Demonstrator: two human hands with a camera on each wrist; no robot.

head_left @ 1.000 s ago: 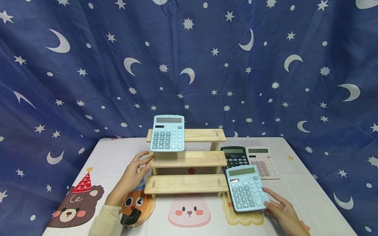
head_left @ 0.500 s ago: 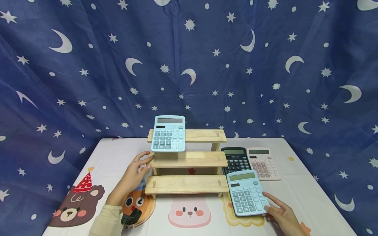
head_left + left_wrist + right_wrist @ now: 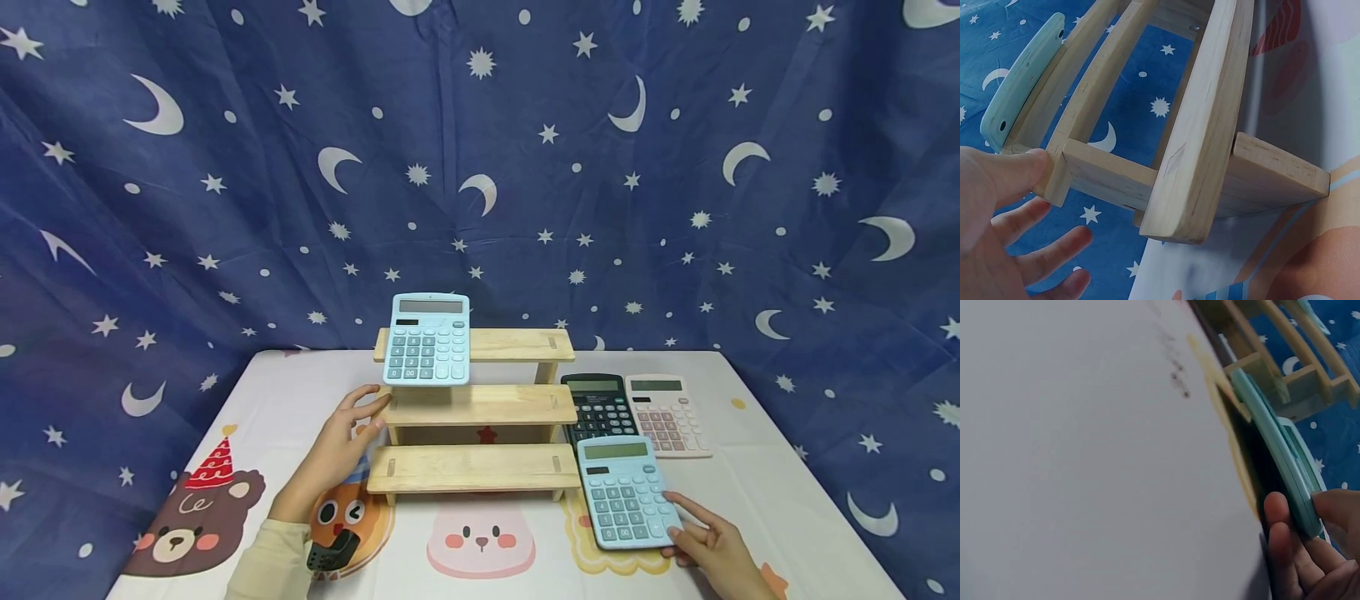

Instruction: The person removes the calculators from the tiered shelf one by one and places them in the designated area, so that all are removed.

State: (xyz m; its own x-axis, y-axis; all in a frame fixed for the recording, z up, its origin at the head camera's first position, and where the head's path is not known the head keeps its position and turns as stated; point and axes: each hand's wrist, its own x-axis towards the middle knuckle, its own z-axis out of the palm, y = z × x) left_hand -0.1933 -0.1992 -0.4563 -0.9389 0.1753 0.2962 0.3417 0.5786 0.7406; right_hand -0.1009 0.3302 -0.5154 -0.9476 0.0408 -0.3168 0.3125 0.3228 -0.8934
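A three-tier wooden shelf (image 3: 472, 467) stands mid-table. My left hand (image 3: 337, 442) is at the left end of its middle board; in the left wrist view the thumb and forefinger (image 3: 1025, 219) pinch the board's end while the other fingers spread free. My right hand (image 3: 712, 537) grips a light blue calculator (image 3: 626, 492) by its lower right edge, thumb on the face and fingers beneath. In the right wrist view this calculator (image 3: 1279, 456) is seen edge-on, tilted above the tabletop. A second light blue calculator (image 3: 427, 340) leans on the shelf's upper tier, at the left.
A black calculator (image 3: 597, 404) and a white-pink calculator (image 3: 667, 417) lie side by side right of the shelf; the held one partly covers the black one. The table (image 3: 780, 500) wears a cartoon-print cloth. A blue star-and-moon curtain (image 3: 525, 167) hangs behind and at the sides.
The held calculator has come down slightly toward the front of the table, showing more of the black one behind it. My left hand and the shelf stay where they were.
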